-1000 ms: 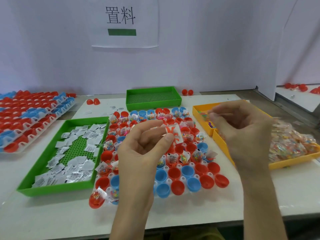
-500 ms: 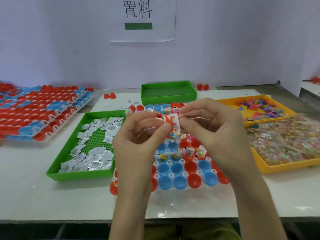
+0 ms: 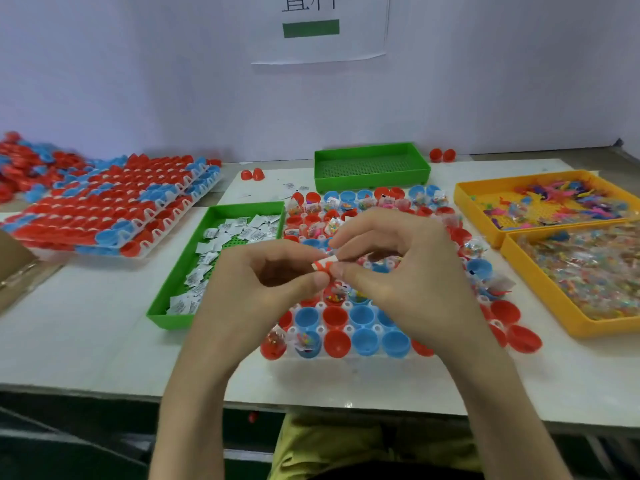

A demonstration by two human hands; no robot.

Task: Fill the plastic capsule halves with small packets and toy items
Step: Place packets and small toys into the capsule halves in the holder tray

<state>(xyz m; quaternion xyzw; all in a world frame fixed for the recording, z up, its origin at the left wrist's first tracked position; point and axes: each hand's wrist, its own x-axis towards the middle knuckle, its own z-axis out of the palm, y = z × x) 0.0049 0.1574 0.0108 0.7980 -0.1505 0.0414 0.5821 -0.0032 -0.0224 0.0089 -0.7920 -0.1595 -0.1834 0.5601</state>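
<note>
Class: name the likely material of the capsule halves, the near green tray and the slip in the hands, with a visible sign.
Capsule halves: moulded plastic, uniform colour. Near green tray: rigid plastic, perforated floor. Slip: probably paper, white, red print, curled between left hand and right hand.

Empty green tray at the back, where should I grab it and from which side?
On the empty green tray, probably pinch a short end wall from above: its upright walls form a rim, both ends stand free, while the capsule rack crowds its front.

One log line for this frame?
left hand: pinches paper slip | right hand: pinches it too | where: over capsule tray | placed: no
</note>
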